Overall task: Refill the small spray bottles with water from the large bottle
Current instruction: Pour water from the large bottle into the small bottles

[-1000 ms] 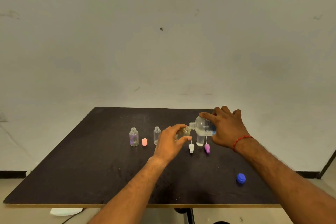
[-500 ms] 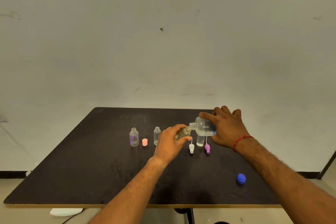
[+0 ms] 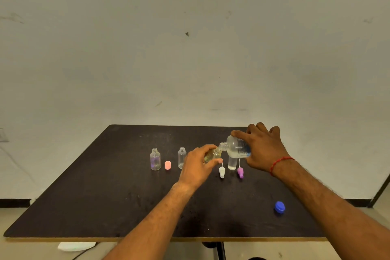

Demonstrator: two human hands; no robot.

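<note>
Water transfer is under way, and almost nothing has shifted over the last second: your right hand (image 3: pixel 262 146) still wraps the large bottle (image 3: pixel 237 147) on its side, fingers curled over its top and thumb below, neck pointing left. Your left hand (image 3: pixel 197 167) keeps its fingers closed around a small spray bottle (image 3: pixel 213 154), tipped so its mouth meets the big bottle's neck just above the table (image 3: pixel 84 196). That stillness suggests a steady pour, not a repositioning; the stream itself is too fine to make out, and you cannot read the level inside the held bottle, which shows only a yellowish tint.

Standing upright to your left are two more open spray bottles: one with a purple tint at its base (image 3: pixel 155 159) and a clear one (image 3: pixel 182 157) partly behind your left hand. A pink cap (image 3: pixel 167 165) sits between them. Just under the large bottle stands another small clear bottle (image 3: pixel 231 163), with a white spray head (image 3: pixel 221 172) and a purple spray head (image 3: pixel 240 172) lying in front of it. The blue cap (image 3: pixel 279 207) of the large bottle lies well apart, near your right forearm.

Judging from this, the current fill is mid-way and the other bottles wait. Keep the two mouths aligned; a small slip would spill onto the table.
</note>
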